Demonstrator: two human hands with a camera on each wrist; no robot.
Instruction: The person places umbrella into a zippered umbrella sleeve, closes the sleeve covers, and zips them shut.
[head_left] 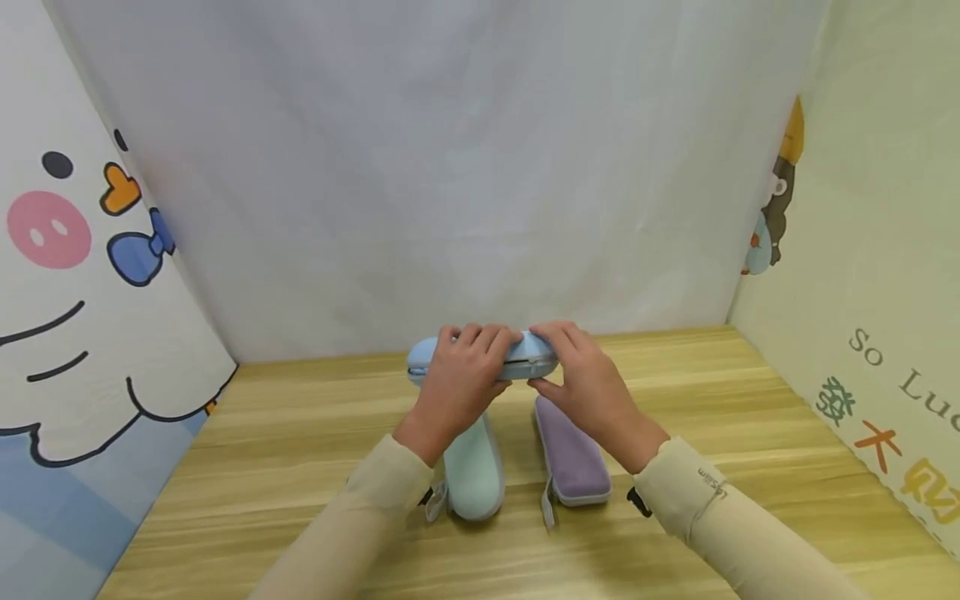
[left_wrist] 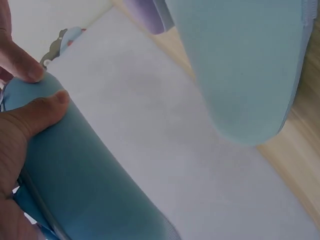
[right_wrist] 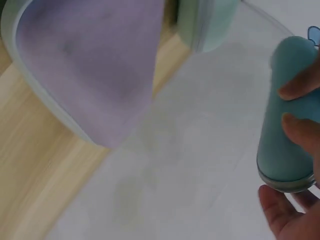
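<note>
A light blue zip-up glasses case (head_left: 531, 348) is held level above the far part of the table, with a dark gap along part of its zip seam. My left hand (head_left: 463, 373) grips its middle, fingers over the top. At its right end, my right hand (head_left: 592, 387) pinches the case between thumb and fingers. In the left wrist view, a thumb presses the side of the blue case (left_wrist: 95, 165). Below the hands lie a mint green case (head_left: 474, 471) and a purple case (head_left: 573, 458), their far ends partly hidden by the hands.
Both lying cases have wrist straps, a grey one (head_left: 548, 504) beside the purple case. The wood-grain table (head_left: 300, 467) ends at a white cloth backdrop (head_left: 450, 167). Printed cartoon panels stand at the left (head_left: 67, 350) and right (head_left: 862, 250).
</note>
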